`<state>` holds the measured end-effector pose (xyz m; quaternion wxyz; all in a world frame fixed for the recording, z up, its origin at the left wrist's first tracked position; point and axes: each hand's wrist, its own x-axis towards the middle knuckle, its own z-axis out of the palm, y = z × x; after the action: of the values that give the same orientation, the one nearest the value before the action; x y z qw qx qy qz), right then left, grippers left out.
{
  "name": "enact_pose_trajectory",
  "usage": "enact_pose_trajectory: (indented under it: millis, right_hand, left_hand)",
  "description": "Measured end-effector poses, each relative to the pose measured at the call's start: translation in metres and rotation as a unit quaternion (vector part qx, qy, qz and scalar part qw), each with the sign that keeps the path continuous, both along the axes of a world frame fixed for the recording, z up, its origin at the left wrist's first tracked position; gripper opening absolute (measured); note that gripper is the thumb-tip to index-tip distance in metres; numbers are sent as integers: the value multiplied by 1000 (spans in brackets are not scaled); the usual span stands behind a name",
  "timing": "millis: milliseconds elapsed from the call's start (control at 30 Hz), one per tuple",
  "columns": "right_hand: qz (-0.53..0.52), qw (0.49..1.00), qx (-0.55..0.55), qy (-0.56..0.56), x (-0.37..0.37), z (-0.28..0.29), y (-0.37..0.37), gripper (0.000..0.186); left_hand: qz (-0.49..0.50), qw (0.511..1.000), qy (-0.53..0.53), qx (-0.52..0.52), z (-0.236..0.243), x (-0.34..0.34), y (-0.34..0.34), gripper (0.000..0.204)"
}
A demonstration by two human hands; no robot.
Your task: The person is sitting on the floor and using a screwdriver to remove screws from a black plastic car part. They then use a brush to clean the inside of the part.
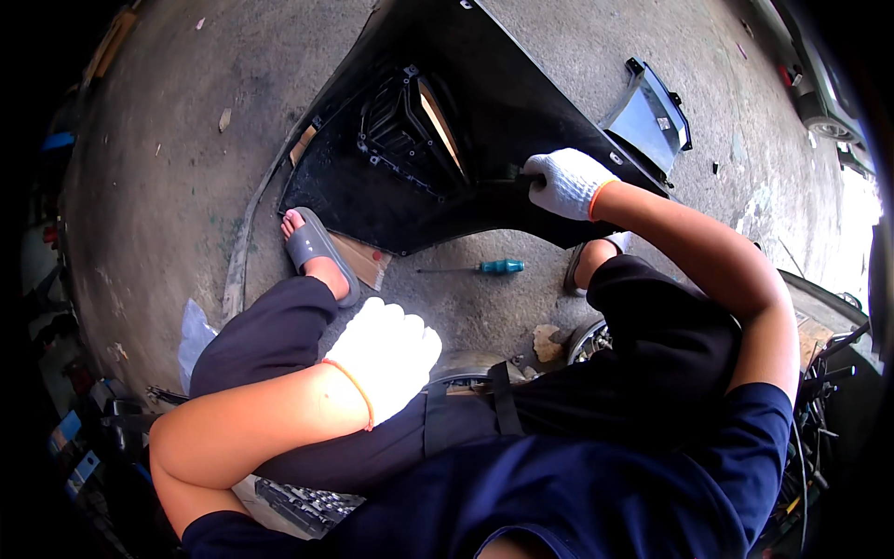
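Note:
A large black car fender lies on the floor ahead of me, its curved arch edge toward me. My right hand, in a white knit glove with an orange cuff, is closed over the fender's right part. What its fingers hold, if anything, is hidden. My left hand, in the same kind of glove, is bent inward above my lap. Its glove is overexposed and the fingers point away, so their grip does not show. Between my feet lies a screwdriver with a teal handle, its shaft pointing left.
A smaller dark panel with brackets lies beyond the fender's right edge. Cardboard pokes out under the fender near my left sandal. A metal bowl with small parts sits by my right leg. A parked car stands at the far right.

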<state>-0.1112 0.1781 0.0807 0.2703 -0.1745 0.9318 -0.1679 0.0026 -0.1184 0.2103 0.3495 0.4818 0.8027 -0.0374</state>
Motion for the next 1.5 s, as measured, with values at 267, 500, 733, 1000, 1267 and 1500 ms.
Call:
enact_pose_trajectory:
  millis: [267,500,733,1000,1267,1500]
  right_hand:
    - [-1,1000,-2,-9,-3,4,1,32]
    - [-9,1000,2,-22,-3,7,1,34]
    - [-8,1000,-3,-25,-3,2,1,34]
    - [47,999,-5,27,0,-5,3,30]
    - [169,972,77,143,-6,-11,0,19]
    - [34,995,-27,91,4,-18,2,32]
  left_hand:
    - [12,1000,-6,3,0,1,-3,36]
    - [18,1000,-16,-1,3,1,-3,35]
    - [21,1000,-17,7,2,1,-3,36]
    - [11,1000,-20,2,0,2,-5,37]
    - [10,999,-33,-10,1,3,-4,40]
    - [21,999,-32,-7,0,3,-7,37]
